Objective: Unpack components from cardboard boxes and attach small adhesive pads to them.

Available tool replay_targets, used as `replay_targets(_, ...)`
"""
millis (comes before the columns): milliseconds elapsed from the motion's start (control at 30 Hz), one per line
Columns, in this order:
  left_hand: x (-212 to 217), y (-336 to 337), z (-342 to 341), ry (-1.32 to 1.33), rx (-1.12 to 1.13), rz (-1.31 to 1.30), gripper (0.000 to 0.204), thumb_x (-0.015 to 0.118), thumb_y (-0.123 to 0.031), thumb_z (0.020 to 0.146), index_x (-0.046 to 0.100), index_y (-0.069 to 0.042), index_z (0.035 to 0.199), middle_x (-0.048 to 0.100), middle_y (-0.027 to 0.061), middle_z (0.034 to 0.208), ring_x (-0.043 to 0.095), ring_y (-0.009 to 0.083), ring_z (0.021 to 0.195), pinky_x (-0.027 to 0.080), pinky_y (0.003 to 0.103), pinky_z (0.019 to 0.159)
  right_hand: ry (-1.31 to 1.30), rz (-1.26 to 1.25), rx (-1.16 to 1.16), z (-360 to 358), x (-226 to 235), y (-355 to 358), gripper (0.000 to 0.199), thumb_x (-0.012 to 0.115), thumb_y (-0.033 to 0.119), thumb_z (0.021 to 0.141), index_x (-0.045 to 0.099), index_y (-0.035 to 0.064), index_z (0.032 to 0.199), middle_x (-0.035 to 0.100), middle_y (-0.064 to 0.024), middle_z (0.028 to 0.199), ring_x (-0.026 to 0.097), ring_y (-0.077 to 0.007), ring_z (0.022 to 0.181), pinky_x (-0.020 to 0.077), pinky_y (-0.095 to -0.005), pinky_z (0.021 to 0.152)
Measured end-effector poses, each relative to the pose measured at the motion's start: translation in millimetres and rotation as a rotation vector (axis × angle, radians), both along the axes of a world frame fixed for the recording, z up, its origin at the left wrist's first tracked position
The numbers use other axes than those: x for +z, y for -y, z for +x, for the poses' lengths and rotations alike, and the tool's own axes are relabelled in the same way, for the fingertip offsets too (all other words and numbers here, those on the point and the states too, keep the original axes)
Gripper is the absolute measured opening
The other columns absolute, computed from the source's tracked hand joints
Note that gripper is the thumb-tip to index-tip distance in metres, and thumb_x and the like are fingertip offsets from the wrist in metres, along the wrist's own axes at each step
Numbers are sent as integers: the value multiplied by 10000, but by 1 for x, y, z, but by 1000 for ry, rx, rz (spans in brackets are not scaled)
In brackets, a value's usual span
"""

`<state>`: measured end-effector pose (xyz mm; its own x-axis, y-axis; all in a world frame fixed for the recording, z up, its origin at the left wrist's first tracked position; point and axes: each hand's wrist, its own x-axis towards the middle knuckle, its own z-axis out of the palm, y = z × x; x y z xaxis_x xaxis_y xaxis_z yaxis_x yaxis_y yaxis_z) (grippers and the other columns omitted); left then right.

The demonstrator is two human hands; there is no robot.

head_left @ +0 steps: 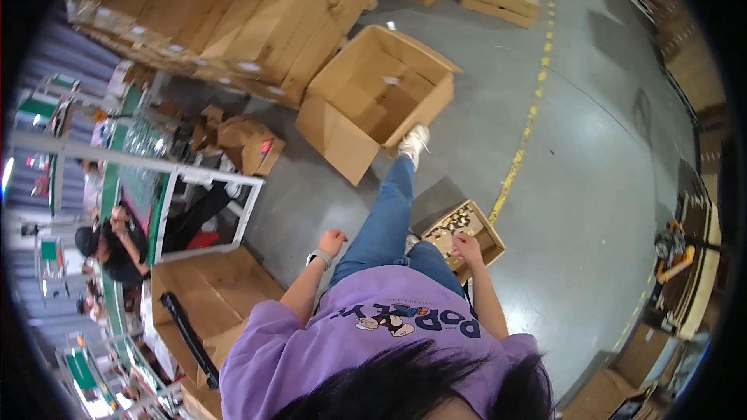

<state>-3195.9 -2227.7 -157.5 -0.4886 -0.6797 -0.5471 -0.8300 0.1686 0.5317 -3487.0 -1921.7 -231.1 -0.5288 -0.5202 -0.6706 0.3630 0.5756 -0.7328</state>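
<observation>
My right hand [468,247], fingers curled in a grip on the near rim of the small open cardboard tray [467,232] at centre frame, should keep it level while my left hand [333,242], loosely fisted and empty, swings beside my thigh.

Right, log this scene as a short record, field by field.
left hand: curled loosely, nothing visible in it
wristband: grey, on the left wrist
right hand: over the small open box; cannot tell if the fingers grip it
small open box: cardboard, holds small dark and pale pieces
large open box: cardboard, ahead by the raised foot
floor: grey, with a yellow dashed line
</observation>
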Motion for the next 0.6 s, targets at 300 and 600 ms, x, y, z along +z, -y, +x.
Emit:
replay_targets(300, -89, 84, -78, 93, -289, -57, 330, 466, -337, 802, 680, -87, 821, 638, 188, 803, 620, 332, 820, 471, 426, 708, -111, 248, -57, 16, 30, -14, 202, 600, 229, 763, 646, 32, 763, 604, -63, 594, 570, -138, 491, 451, -268, 448)
replay_targets(600, -131, 196, -244, -81, -493, -147, 266, 447, -229, 797, 670, -85, 785, 640, 147, 712, 617, 299, 684, 484, 396, 655, -239, 386, -50, -138, -24, 78, 206, 551, 231, 779, 639, 46, 753, 621, -94, 618, 608, -197, 528, 474, -323, 502)
